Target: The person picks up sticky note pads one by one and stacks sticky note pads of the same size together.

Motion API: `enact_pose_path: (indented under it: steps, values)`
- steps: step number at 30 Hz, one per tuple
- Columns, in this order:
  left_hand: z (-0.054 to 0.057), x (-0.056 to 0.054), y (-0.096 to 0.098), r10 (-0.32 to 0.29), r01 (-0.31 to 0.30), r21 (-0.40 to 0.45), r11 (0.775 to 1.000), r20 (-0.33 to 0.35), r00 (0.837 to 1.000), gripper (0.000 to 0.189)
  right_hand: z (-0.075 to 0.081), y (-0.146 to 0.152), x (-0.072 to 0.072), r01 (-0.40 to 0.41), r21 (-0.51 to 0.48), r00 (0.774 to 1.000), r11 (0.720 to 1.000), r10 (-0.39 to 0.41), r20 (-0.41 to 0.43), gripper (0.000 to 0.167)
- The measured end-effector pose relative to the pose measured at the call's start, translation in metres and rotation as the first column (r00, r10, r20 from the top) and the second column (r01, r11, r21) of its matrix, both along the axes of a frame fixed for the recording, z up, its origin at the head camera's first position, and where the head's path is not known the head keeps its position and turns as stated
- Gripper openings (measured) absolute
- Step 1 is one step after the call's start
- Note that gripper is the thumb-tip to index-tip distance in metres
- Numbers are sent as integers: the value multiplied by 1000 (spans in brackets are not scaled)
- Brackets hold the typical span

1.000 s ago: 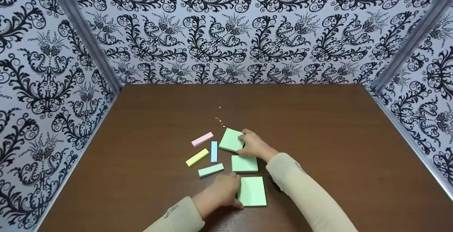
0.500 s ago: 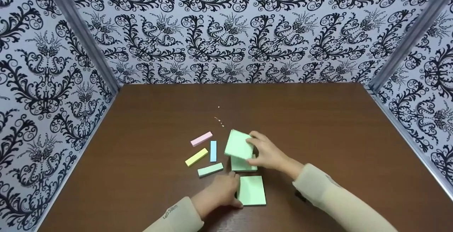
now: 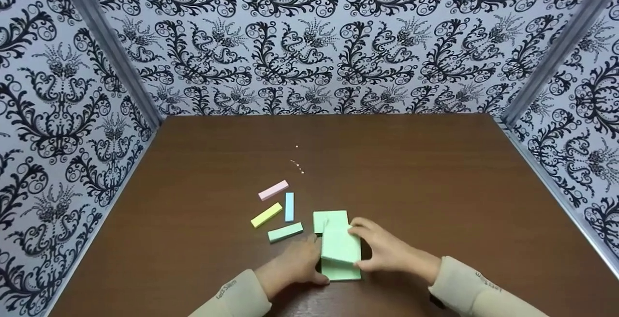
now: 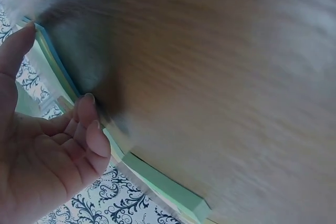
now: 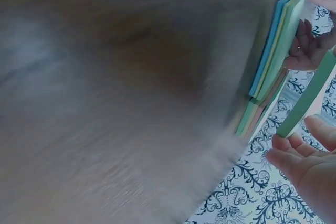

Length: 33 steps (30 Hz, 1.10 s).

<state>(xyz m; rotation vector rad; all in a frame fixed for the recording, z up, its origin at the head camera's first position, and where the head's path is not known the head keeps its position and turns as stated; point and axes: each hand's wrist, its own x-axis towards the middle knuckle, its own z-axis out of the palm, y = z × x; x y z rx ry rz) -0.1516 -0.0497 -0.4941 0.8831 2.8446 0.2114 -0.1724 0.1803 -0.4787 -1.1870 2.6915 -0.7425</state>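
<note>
My right hand [image 3: 387,249] grips a light green sticky note pad [image 3: 341,243] by its right side, tilted above the near sticky note stack [image 3: 341,269]. In the right wrist view the gripped pad [image 5: 307,103] is apart from that stack, whose layers [image 5: 275,45] are blue, yellow and green. At the left side of the near stack is my left hand [image 3: 297,261]; the left wrist view has its thumb and fingers bracing two corners of the stack's edge [image 4: 58,64]. Just beyond lies another stack with a green top [image 3: 330,218], partly covered by the raised pad.
Four narrow sticky strips lie left of the stacks: pink [image 3: 273,190], blue [image 3: 289,206], yellow [image 3: 266,215] and green [image 3: 285,232]. Small white specks [image 3: 297,165] dot the brown table [image 3: 425,162] farther back. Patterned walls [image 3: 309,55] enclose its back and sides.
My right hand has lifted the green pad from beyond the far stack and brought it toward me, over the near stack. The left hand stays at the near stack's side.
</note>
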Motion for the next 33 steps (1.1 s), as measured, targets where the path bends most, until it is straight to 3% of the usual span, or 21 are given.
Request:
enact_pose_path:
  steps: [10,17,21,26,30,33]
  values:
    - [0,0,0,-7,7,-15,1000,2,1000,74,-10,5,3,-111,68,993,992,113,-18,60]
    - [-1,0,0,-22,21,-54,998,-11,1000,80,-12,4,3,-161,171,985,972,168,-29,61]
    - [0,1,-1,-35,34,-82,996,-13,999,85,-11,2,3,-167,207,979,964,187,-83,61]
    - [1,1,-5,-67,65,-90,994,-28,997,87,-7,-2,6,-138,262,983,955,164,-81,62]
    - [1,1,-9,-82,77,-59,995,-73,994,80,-5,-5,7,-123,284,984,951,154,-91,62]
    - [0,2,-10,-100,90,-86,992,-132,986,75,-5,-5,8,-128,273,982,953,160,-96,61]
